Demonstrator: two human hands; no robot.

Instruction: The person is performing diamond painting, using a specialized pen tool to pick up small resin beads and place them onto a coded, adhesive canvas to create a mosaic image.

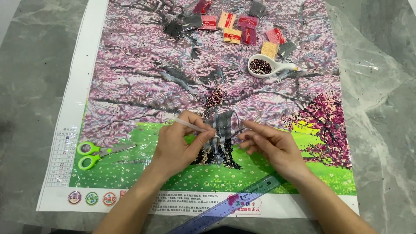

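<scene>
Left of the white bead tray (268, 67) lie green-handled scissors (97, 154), small bead packets (234, 26) above it, and a blue ruler (234, 208) below it.

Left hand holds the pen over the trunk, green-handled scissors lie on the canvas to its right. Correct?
Not quite. The head view shows the left hand holding the pen over the trunk, but the green-handled scissors lie on the canvas to its left, not its right.

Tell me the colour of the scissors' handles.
Bright green, seen in the head view: the scissors lie on the canvas, left of the left hand.
</scene>
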